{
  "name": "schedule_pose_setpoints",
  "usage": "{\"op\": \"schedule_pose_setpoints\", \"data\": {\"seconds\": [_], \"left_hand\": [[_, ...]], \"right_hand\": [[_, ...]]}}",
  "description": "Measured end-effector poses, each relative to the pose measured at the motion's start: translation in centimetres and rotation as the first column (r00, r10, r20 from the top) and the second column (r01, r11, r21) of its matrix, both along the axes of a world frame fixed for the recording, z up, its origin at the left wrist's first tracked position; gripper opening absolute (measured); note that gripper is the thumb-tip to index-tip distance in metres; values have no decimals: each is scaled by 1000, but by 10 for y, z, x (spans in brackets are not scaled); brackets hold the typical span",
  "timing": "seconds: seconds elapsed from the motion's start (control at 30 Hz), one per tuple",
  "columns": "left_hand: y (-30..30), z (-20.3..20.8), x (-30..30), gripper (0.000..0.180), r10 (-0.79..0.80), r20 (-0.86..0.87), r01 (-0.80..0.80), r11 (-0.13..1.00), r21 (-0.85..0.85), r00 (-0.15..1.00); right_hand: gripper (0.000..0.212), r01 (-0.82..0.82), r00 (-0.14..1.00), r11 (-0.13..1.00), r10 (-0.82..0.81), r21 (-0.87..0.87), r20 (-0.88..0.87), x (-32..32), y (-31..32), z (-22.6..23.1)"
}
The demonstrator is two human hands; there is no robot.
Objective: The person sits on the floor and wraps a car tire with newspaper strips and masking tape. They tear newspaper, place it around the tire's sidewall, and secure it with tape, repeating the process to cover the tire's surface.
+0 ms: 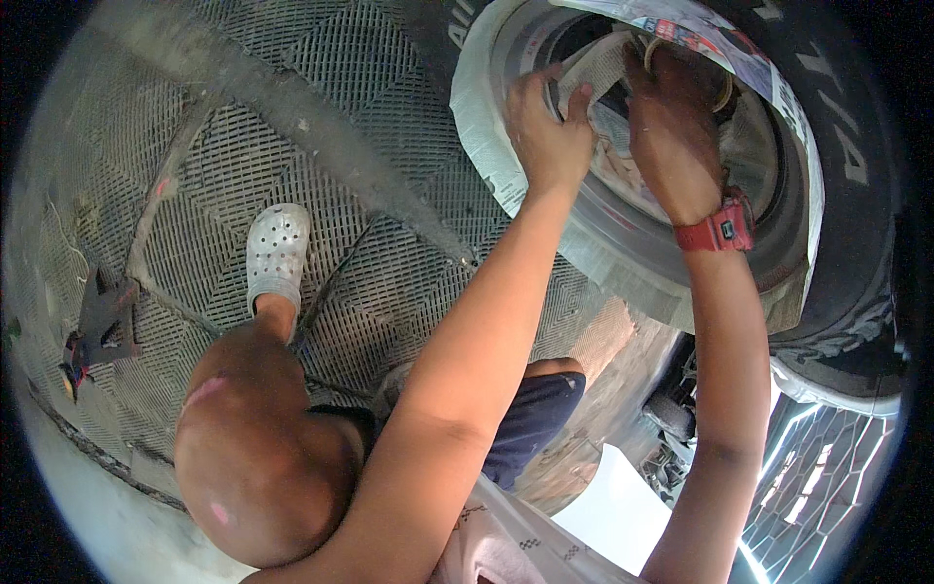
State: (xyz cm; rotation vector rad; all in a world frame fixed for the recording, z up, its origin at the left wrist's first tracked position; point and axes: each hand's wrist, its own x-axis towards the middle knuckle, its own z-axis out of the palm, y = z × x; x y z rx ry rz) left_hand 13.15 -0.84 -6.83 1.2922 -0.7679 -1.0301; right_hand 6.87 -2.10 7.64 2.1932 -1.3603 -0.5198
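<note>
A large black tyre (837, 107) with raised white lettering surrounds a grey wheel rim (623, 222). Sheets of newspaper (477, 136) ring the rim, and more newspaper (595, 70) lies inside it. At the rim's left side, my left hand (547, 136) grips the inner newspaper's edge between thumb and fingers. My right hand (676, 131) reaches into the wheel, palm down. Around its fingers shows a tan ring (725, 92), which looks like a roll of masking tape; the hand hides most of it. A red watch (718, 230) is on my right wrist.
Dark grated mats (341, 146) cover the floor, with my foot in a white clog (277, 251) on them. A dark angular object (105, 316) lies at the far left. At the lower right are a white panel (613, 506), mechanical parts (671, 414) and a lit hexagonal pattern (817, 487).
</note>
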Motion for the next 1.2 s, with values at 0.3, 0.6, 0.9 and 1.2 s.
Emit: {"op": "schedule_pose_setpoints", "data": {"seconds": [0.3,0.6,0.9,1.2], "left_hand": [[-22,-12,-4,24,-145,-193,166,981,98,970],[-44,-17,-24,12,35,-197,-7,990,144,980],[-62,1,-54,8,166,-231,-87,943,320,959],[-37,10,-64,35,92,-363,-11,975,221,927]], "right_hand": [[66,-5,1000,999,5,-48,-4,0,0,-5],[57,0,999,996,-4,-89,-37,-3,-6,-12],[51,21,987,984,-48,-174,-151,-3,-8,-17],[47,187,981,978,-190,-92,-27,4,-12,-22]]}}
